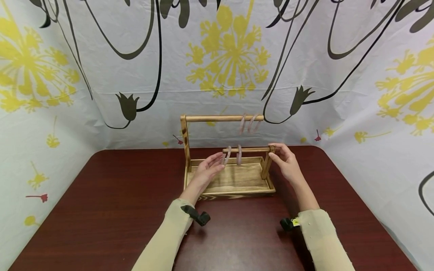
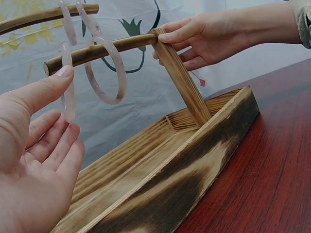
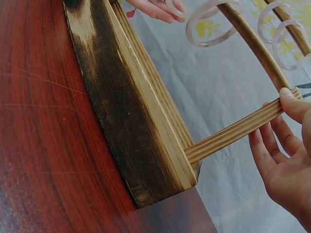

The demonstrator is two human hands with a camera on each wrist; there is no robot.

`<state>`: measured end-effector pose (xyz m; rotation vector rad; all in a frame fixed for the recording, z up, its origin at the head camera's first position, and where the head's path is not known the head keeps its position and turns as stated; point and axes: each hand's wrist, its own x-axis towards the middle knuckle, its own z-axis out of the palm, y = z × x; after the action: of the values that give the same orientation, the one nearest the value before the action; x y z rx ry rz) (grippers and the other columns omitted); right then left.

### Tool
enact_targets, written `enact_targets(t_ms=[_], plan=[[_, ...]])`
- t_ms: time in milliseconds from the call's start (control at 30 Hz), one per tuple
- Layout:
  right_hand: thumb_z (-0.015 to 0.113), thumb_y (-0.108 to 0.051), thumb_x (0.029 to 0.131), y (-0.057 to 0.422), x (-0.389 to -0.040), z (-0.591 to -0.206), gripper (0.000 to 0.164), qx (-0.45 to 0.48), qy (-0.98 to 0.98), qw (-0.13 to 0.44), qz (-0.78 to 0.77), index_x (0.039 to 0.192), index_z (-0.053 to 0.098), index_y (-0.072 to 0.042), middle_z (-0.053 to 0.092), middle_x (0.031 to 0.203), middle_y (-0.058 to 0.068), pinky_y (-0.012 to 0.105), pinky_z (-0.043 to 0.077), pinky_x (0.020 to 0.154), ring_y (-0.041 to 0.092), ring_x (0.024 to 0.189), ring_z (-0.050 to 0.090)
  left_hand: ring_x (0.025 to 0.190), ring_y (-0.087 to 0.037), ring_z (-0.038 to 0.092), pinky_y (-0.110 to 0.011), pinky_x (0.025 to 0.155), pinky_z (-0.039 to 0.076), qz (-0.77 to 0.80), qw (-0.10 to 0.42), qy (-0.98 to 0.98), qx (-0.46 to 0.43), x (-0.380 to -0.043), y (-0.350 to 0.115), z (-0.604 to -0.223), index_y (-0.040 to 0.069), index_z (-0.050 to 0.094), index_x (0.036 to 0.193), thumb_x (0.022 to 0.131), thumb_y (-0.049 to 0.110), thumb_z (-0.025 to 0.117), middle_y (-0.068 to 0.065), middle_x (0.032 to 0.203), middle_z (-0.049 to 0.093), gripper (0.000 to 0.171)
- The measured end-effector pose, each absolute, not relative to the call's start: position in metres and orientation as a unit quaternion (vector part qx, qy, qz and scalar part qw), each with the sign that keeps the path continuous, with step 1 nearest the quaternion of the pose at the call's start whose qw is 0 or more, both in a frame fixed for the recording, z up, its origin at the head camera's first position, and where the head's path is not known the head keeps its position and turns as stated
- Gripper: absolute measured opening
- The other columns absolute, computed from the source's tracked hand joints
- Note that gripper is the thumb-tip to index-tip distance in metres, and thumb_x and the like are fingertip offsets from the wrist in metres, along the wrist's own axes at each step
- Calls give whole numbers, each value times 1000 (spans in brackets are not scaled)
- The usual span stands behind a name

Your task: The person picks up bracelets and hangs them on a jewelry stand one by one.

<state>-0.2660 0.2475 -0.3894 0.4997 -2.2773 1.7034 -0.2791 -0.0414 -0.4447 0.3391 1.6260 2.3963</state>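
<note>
A wooden display stand (image 1: 237,192) has a tray base and two rods at different heights. My left hand (image 1: 203,174) pinches a pale translucent bangle (image 2: 69,99) at the free end of the lower rod (image 1: 254,149), thumb on its upper part and fingertips at its lower part. The bangle still encircles the rod end in the left wrist view. Farther along that rod hangs a second pale bangle (image 2: 122,77). My right hand (image 1: 287,163) grips the top of the short post (image 3: 233,128) that carries the lower rod, thumb on the near side and fingers behind.
Several pale bangles (image 1: 242,124) hang near the right end of the upper rod (image 1: 213,118), which a tall post (image 1: 185,141) supports at left. The stand is on a dark red-brown table (image 1: 135,188). Behind it hangs a white cloth (image 1: 152,131) with printed flowers.
</note>
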Motion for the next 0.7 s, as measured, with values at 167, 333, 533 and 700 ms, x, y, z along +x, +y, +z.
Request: enact_targets(t_ms=[167,333,533,700], plan=[[57,-4,100,248,-267,-390,37,171,-781,125,588,133,49,12,61,104,-12,12,46,82,4,100,55,145,-31,40,-34,113,44,809,119,563,118,-280,-40,-445,1,38,151,95,-6,57,-18,157,37,60],[57,-4,100,248,-267,-390,37,170,-780,126,589,133,49,12,62,103,-13,11,46,82,4,100,55,145,-30,39,-27,107,48,808,125,563,121,-280,-38,-444,1,38,151,95,-6,57,-18,157,38,59],[57,-4,100,247,-266,-389,37,170,-783,127,585,133,49,12,62,104,-12,12,46,82,5,100,55,146,-31,37,-26,108,47,806,131,564,123,-280,-37,-444,0,37,151,96,-7,55,-19,158,37,59],[57,-4,100,247,-265,-388,37,166,-786,126,582,133,50,11,62,104,-10,12,45,81,5,101,55,145,-30,40,-23,105,48,805,137,564,122,-279,-36,-443,0,37,151,97,-7,53,-20,156,39,56]])
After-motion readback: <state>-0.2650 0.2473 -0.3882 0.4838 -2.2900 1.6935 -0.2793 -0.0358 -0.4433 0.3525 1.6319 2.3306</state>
